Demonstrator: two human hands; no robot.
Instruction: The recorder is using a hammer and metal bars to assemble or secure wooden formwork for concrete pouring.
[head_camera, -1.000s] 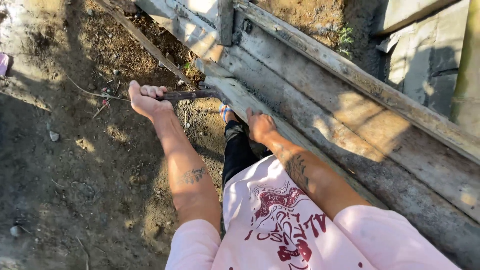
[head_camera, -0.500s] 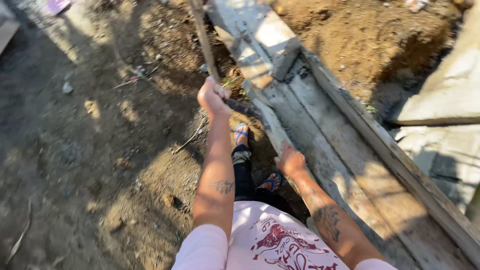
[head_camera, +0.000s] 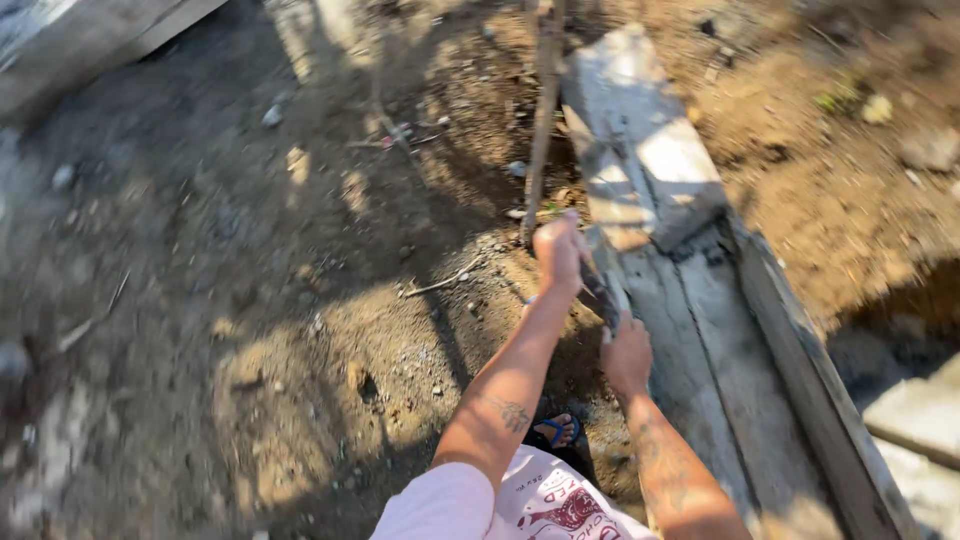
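Left hand (head_camera: 560, 255): clamped on a long wooden handle (head_camera: 543, 120) beside the concrete slab (head_camera: 645, 150). Right hand (head_camera: 627, 352): closed lower on the same shaft, blurred. Digging stroke apparently underway; next calls for firm downward drive.

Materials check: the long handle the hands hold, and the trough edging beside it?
Handle: looks like rough, unfinished wood, thin, brown and slightly crooked, though blurred. Left hand grips it; right hand sits lower. Trough boards: weathered grey timber with visible grain. Slab: pale, chipped, probably concrete.
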